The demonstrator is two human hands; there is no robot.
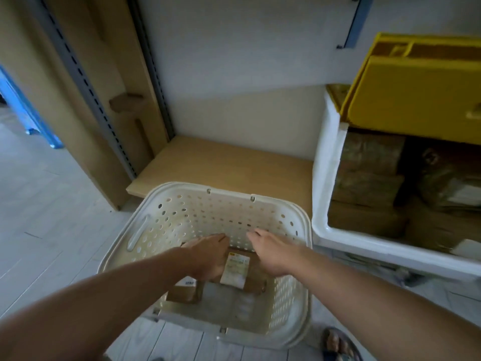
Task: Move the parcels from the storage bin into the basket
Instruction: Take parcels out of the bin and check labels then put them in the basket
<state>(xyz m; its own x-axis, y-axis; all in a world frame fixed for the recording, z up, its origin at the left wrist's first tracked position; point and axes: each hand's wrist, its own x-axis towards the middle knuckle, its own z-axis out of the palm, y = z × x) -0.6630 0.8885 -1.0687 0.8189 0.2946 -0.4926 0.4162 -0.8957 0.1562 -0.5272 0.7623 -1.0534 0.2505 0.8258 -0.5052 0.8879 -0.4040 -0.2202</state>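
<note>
Here, both hands are reaching into the cream perforated plastic basket [208, 220] on the floor. The left hand [208, 256] is resting on a brown cardboard parcel with a white label [235, 269]; its grip cannot be told. The right hand [270, 254] is hovering with fingers extended, holding nothing. More brown parcels [369, 183] are lying in the white storage bin [325, 157] alongside. They are looking stiff and light; taking opposite edges seems best.
</note>
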